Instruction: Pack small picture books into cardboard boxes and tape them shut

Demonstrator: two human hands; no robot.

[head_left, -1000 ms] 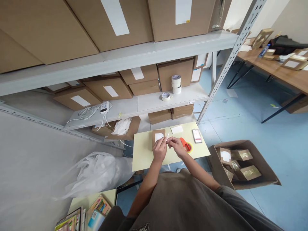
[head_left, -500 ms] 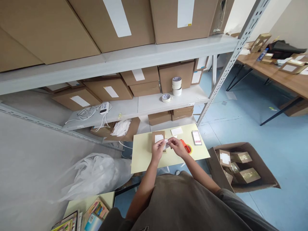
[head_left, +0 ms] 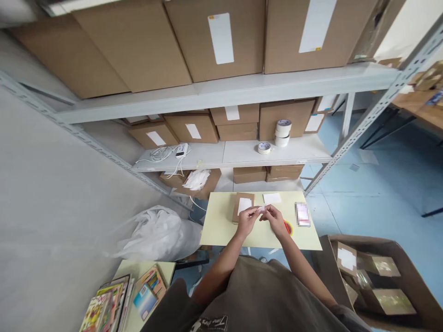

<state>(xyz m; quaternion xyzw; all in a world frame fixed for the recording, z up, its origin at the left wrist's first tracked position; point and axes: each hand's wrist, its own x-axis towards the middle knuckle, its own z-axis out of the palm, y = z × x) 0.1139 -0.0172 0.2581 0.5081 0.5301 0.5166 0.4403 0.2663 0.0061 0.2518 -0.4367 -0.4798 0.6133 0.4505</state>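
White slip (head_left: pixel 262 209) is held by left fingers (head_left: pixel 254 212) and right fingers (head_left: pixel 270 210).

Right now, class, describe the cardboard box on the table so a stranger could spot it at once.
In front of the grey shelving stands a pale yellow table. Left of its centre, by the left hand, is a brown box with a white label, the only cardboard box on that table.

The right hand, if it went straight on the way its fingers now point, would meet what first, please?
The right hand would first meet the small white piece at its fingertips, then probably the left hand, though depth is unclear.
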